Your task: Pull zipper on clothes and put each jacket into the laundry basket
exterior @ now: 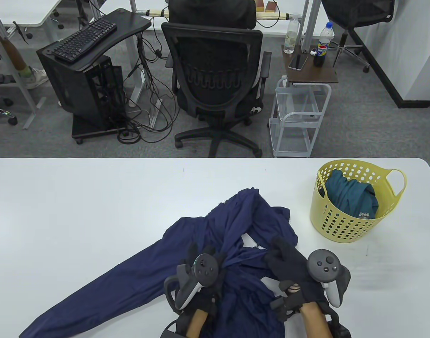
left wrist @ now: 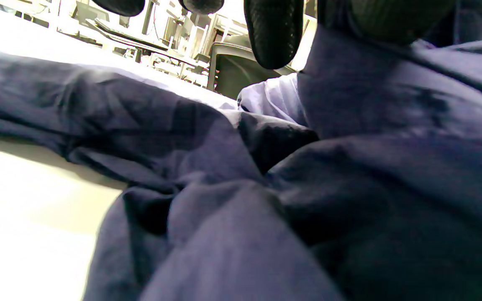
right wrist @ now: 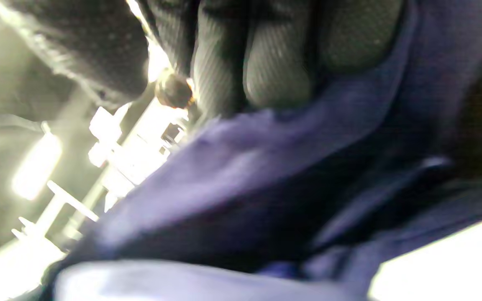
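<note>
One navy jacket (exterior: 232, 246) lies crumpled on the white table (exterior: 77, 197), at lower centre of the table view, with one sleeve running out toward the lower left corner. One yellow laundry basket (exterior: 345, 225) stands at the right of the table, near the jacket but apart from it, and holds one teal garment (exterior: 352, 197) with a "Jeep" label.

Two gloved hands rest on the jacket. The left hand (exterior: 204, 267) has its fingers curled into a bunched fold of the cloth. The right hand (exterior: 289, 260) lies on the cloth; in the right wrist view its fingers (right wrist: 274, 62) press against a fold, but whether they pinch it cannot be told. No zipper can be made out.
</note>
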The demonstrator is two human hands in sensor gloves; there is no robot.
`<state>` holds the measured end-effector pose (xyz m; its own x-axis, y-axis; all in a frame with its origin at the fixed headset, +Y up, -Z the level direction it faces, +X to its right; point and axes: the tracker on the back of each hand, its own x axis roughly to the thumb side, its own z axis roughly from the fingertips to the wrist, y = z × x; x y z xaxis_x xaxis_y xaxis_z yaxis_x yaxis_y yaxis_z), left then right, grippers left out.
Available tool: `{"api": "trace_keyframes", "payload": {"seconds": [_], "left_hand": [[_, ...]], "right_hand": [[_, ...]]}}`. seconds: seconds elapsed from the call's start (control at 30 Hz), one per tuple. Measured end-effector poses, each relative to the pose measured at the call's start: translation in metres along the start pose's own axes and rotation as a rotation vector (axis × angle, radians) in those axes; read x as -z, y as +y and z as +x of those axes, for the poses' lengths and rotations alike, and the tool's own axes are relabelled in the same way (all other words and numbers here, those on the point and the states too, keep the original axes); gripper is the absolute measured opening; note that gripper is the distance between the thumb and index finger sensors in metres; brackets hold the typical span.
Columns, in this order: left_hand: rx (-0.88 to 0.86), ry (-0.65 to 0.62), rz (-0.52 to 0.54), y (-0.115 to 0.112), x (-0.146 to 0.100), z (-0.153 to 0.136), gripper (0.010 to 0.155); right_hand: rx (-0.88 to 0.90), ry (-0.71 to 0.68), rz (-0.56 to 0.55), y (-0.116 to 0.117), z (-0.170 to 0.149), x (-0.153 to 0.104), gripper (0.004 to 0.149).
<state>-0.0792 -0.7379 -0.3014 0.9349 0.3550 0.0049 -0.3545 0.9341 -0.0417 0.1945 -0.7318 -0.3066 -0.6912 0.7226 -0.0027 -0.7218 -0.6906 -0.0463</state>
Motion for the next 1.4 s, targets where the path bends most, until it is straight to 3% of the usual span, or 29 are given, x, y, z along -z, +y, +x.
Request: {"api": "trace_keyframes", "payload": {"seconds": [0.07,0.13,0.17,0.27,0.43,0.5,0.57,0.67,0.77,0.83,0.93,0.97,1.07,1.2,1.4], "left_hand": [[0.008,-0.006,0.005,0.000,-0.001,0.001,0.049],[0.034,-0.016,0.024,0.001,-0.003,0.003,0.049],[0.047,-0.019,0.033,0.002,-0.004,0.004,0.049],[0.105,0.010,0.117,0.009,-0.007,0.004,0.048],[0.134,0.136,0.256,0.025,-0.008,-0.012,0.047],[0.120,0.134,0.219,0.027,-0.006,-0.016,0.048],[0.096,0.076,0.123,0.028,-0.007,-0.015,0.056],[0.024,-0.076,0.084,0.032,-0.015,0.006,0.081],[0.169,-0.157,0.105,0.031,-0.024,0.035,0.090],[0.309,-0.169,0.190,0.027,-0.022,0.047,0.084],[0.307,-0.102,0.322,0.027,-0.015,0.042,0.048],[0.275,-0.082,0.368,0.030,-0.013,0.037,0.042],[0.171,-0.022,0.454,0.040,-0.010,0.018,0.041],[0.132,0.031,0.501,0.047,-0.011,0.000,0.041],[0.021,0.066,0.496,0.049,-0.010,-0.014,0.042]], "right_hand": [[-0.211,0.032,0.137,0.013,0.003,0.002,0.091],[-0.362,0.001,0.135,0.027,0.008,0.003,0.094],[-0.389,0.006,0.131,0.031,0.009,0.004,0.090],[-0.483,-0.010,0.079,0.036,0.012,0.004,0.054],[-0.437,-0.037,0.123,0.032,0.014,0.003,0.043],[-0.402,-0.057,0.123,0.032,0.016,0.002,0.040],[-0.379,-0.082,0.108,0.032,0.020,0.000,0.038],[-0.365,-0.171,0.010,0.029,0.032,-0.005,0.037],[-0.309,-0.280,-0.074,0.022,0.046,-0.015,0.036],[-0.245,-0.367,-0.112,0.017,0.054,-0.022,0.036],[-0.163,-0.427,-0.117,0.015,0.062,-0.027,0.037],[-0.164,-0.427,-0.093,0.016,0.063,-0.027,0.038],[-0.293,-0.339,0.056,0.030,0.062,-0.023,0.051],[-0.466,-0.196,0.085,0.046,0.056,-0.017,0.054],[-0.417,-0.033,0.119,0.040,0.035,-0.007,0.048]]}}
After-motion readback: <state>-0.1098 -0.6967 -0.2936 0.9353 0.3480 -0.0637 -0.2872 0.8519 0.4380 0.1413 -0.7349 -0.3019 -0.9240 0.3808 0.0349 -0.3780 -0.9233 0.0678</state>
